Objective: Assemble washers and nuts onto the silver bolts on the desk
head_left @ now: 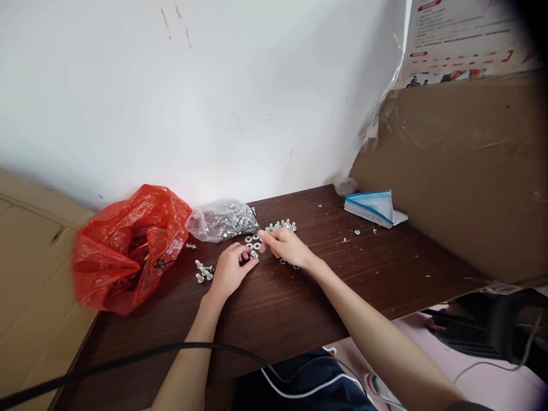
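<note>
My left hand (232,269) rests low over the brown table, thumb and fingers closed around a small shiny metal fastener (253,254) whose exact kind is unclear. Close by on the right, my right hand (286,246) has its thumb and fingers curled together over the washers; whatever is between them is hidden. Several flat washers (249,246) lie just beyond my fingertips. Behind my right hand, several bolts (287,224) stand in a group. A few nuts (282,261) sit under my right wrist. Loose bolts (204,270) lie left of my left hand.
A red plastic bag (128,245) stands at the left, next to a clear bag of metal hardware (229,220). A blue-and-white paper packet (370,206) lies near the large cardboard box (462,171) on the right. A black cable (171,347) crosses the foreground.
</note>
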`<state>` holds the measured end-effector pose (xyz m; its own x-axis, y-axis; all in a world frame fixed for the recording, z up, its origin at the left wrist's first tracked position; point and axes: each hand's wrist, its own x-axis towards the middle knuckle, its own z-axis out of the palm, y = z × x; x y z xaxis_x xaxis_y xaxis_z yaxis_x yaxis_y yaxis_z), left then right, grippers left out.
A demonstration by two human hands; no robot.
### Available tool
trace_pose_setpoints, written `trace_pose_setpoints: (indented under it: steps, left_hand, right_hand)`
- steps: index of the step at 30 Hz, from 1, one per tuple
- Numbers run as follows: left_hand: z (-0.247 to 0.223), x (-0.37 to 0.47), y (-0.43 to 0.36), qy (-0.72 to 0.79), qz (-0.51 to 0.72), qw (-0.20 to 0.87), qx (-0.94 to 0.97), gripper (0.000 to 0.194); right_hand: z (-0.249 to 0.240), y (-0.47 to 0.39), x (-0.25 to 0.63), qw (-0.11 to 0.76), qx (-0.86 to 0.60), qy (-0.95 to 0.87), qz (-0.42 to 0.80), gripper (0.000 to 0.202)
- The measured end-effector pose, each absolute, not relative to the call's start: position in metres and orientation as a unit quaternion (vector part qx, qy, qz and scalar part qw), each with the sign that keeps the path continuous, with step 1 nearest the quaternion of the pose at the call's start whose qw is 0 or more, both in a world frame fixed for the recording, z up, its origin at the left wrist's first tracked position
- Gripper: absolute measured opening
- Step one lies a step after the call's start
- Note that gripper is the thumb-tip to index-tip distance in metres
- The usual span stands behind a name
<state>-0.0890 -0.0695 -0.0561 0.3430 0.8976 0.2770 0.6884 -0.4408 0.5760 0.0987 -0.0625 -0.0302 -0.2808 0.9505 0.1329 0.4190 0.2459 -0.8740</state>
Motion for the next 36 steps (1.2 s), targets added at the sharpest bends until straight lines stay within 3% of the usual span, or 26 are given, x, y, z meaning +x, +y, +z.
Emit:
trace_pose_setpoints:
  steps: [13, 23, 31, 36]
  left_hand:
    - [-0.0565, -0.0894, -0.0688, 0.491, 0.292, 0.181, 0.800, 0.016]
    - [-0.0542, -0.0886, -0.0702, 0.493, 0.288, 0.184, 0.800, 0.015]
    - [-0.0562, -0.0892, -0.0684, 0.494, 0.294, 0.185, 0.797, 0.015]
    - [-0.0553, -0.0894, -0.0689, 0.492, 0.289, 0.185, 0.800, 0.016]
  right_hand:
    - [-0.0350, -0.0619, 0.0979, 0.329, -0.467, -0.729, 0.378, 0.051]
    - [-0.0320, -0.0643, 0.0964, 0.321, -0.475, -0.738, 0.357, 0.057]
    - [-0.0368, -0.0585, 0.0965, 0.378, -0.490, -0.724, 0.304, 0.039]
    - [-0.0334, -0.0617, 0.0959, 0.352, -0.480, -0.730, 0.335, 0.052]
